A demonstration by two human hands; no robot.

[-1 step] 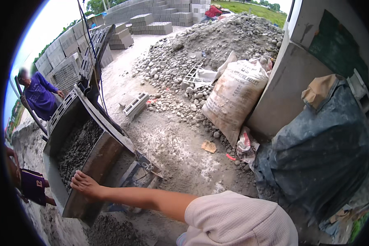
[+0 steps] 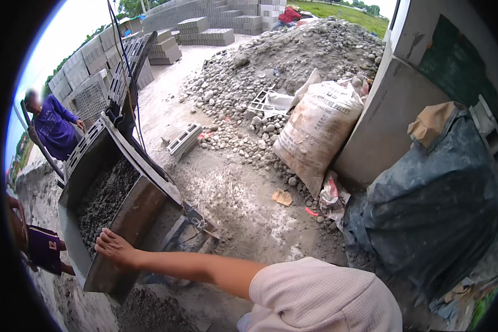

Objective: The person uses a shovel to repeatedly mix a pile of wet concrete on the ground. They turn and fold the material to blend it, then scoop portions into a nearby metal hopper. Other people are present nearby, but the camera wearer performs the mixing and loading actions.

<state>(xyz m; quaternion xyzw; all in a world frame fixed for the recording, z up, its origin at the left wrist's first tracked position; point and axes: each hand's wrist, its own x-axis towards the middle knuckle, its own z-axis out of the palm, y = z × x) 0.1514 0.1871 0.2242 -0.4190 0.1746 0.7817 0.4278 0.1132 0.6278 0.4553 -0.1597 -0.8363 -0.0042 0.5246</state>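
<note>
My right hand (image 2: 116,250) is closed over the near rim of a rusty metal hopper (image 2: 141,206). Its fingers curl over the rim toward the inside, and the thumb is hidden. Damp grey sand-and-gravel mix (image 2: 108,199) lies in the hopper, just beyond my fingertips. Bare and outstretched, my right forearm crosses leftward from a white short sleeve (image 2: 315,293). My left hand is out of sight. Beside the hopper's far left end stands a person in a purple long-sleeved top (image 2: 55,127). Nearer on the left, another person shows only in part, wearing dark purple shorts (image 2: 45,250).
A hollow block (image 2: 184,141) lies on the dusty ground beyond the hopper. Farther off rises a gravel heap (image 2: 293,52), with a full white sack (image 2: 318,130) leaning by a concrete wall (image 2: 371,122). Dark sheeting (image 2: 431,205) covers a pile at right. Block stacks (image 2: 205,33) stand behind.
</note>
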